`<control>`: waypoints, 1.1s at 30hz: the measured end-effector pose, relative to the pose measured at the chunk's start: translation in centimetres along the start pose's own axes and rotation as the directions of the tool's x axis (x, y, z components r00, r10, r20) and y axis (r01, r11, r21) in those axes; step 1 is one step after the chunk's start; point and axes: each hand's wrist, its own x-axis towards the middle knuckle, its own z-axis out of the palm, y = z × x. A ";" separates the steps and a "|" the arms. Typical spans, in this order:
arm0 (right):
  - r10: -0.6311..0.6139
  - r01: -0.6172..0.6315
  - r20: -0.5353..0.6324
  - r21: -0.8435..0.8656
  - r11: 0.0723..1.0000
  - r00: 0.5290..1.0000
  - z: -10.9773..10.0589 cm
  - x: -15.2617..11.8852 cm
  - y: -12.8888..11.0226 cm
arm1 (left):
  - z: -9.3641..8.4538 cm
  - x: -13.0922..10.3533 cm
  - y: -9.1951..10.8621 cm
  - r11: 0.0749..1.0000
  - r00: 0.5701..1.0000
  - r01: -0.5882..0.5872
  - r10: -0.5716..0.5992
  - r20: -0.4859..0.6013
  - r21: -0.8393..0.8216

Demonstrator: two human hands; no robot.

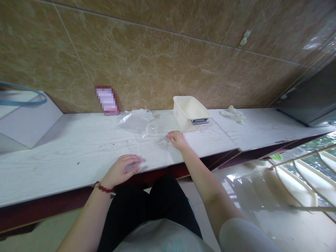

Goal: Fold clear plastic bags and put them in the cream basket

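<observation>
My left hand, with a red bracelet at its wrist, rests near the front edge of the white counter. Its thumb and fingers are apart, over the edge of something clear and thin. My right hand lies farther back, just in front of a cream plastic basket with a grey clip. Its fingers are spread a little and no held object shows. Between and behind my hands are clear plastic bags; their outlines are hard to make out against the counter.
A phone-like pink item leans on the tiled wall. White box with a blue strap at left. Crumpled white material lies right of the basket. A dark grey object stands far right.
</observation>
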 end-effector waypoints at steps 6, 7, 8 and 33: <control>0.012 -0.011 0.049 -0.019 1.000 0.999 -0.5 -0.4 -0.7 | -0.1 0.1 0.1 1.000 1.000 -0.003 0.003 0.006 -0.004; 0.016 -0.014 0.054 -0.028 1.000 0.998 -0.6 -0.5 -0.8 | -0.1 0.1 0.1 1.000 1.000 -0.002 0.002 0.004 -0.005; 0.018 -0.016 0.055 -0.035 0.999 0.998 -0.7 -0.6 -0.9 | -0.1 0.1 0.2 1.000 1.000 -0.001 0.001 0.001 -0.005; 0.167 -0.175 -0.058 -0.187 0.967 0.984 -0.4 -0.6 -1.9 | 0.1 0.0 0.3 1.000 1.000 -0.004 0.005 -0.030 0.023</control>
